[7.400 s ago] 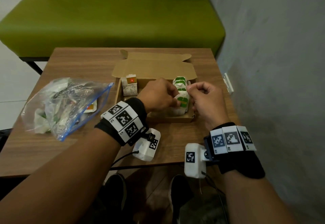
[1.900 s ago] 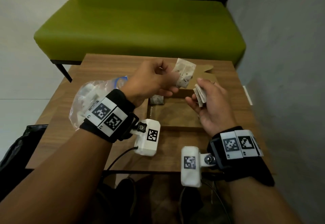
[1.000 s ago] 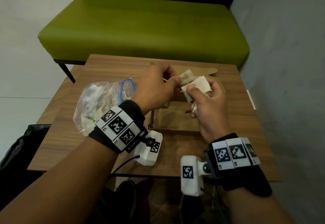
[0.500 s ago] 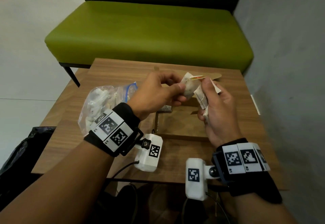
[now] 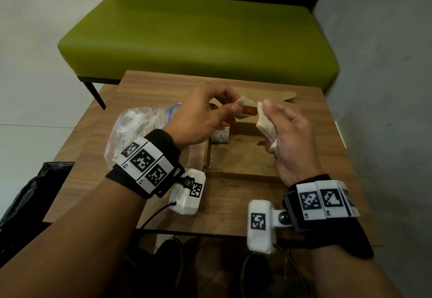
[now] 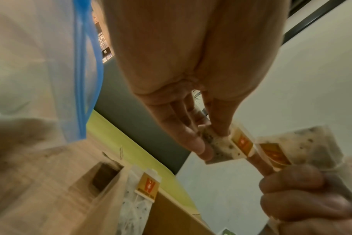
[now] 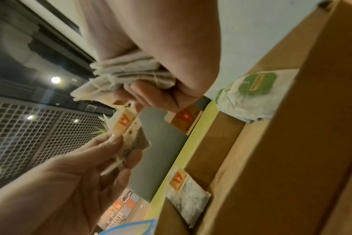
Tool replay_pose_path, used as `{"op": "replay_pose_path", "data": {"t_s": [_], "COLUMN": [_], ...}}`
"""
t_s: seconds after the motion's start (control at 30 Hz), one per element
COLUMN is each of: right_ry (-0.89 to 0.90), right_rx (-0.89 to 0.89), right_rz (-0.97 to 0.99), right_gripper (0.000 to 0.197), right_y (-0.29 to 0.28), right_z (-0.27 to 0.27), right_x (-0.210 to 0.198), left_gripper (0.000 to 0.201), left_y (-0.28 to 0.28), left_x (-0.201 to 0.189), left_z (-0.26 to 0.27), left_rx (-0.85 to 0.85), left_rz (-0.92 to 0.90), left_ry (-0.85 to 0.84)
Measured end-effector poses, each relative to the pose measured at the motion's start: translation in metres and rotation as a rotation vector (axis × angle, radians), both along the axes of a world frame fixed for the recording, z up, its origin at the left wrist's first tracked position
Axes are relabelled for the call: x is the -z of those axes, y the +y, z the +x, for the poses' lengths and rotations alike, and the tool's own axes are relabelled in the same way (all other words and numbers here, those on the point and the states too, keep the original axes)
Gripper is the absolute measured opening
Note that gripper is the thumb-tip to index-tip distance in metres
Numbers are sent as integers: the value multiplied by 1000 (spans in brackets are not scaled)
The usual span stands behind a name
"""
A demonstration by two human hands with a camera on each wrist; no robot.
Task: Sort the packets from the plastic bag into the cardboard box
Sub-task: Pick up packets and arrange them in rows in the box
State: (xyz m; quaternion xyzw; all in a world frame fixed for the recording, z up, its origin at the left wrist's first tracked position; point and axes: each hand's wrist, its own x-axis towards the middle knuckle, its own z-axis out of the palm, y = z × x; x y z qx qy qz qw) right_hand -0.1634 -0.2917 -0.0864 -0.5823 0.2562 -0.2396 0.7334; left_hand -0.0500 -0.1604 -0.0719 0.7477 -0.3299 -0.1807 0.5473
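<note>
Pinching one packet clear in left fingers, right hand still clutching stack

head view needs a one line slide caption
Left hand pinches a tea packet above the cardboard box.

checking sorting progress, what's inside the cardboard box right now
In the cardboard box: an orange-tagged tea packet stands in the far left corner, and green-labelled packets sit in another corner. The right hand hides part of the floor.
</note>
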Motion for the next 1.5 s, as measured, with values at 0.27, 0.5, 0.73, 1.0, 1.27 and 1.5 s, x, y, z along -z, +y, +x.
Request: {"op": "replay_pose_path", "data": {"t_s": [0.27,0.5,0.73,1.0,1.27,1.5], "right_ry": [-17,28,88,287,325,383], "right_rx": [72,38,68,-25,-108,-252], "right_rz": [-156,-222,-149,-230,-214,-366], "right_gripper": [4,10,6,4,16,21], "right_y": [4,2,0,2,5,3], "right_z": [4,7,7,6,11,7], "right_x": [7,14,22,39,40,43], "left_gripper": [11,17,7,11,18,23], "left_y": [-3,0,2,-4,-5,-5], "left_x": [6,4,13,29,33,33], "left_z": [-1,2,11,14,13,11], "left_rx": [-1,83,18,-95,-193,-197], "left_rz": [9,122,363,677,743,769], "left_ry": [12,-85,-64,-302,-466,-539]}}
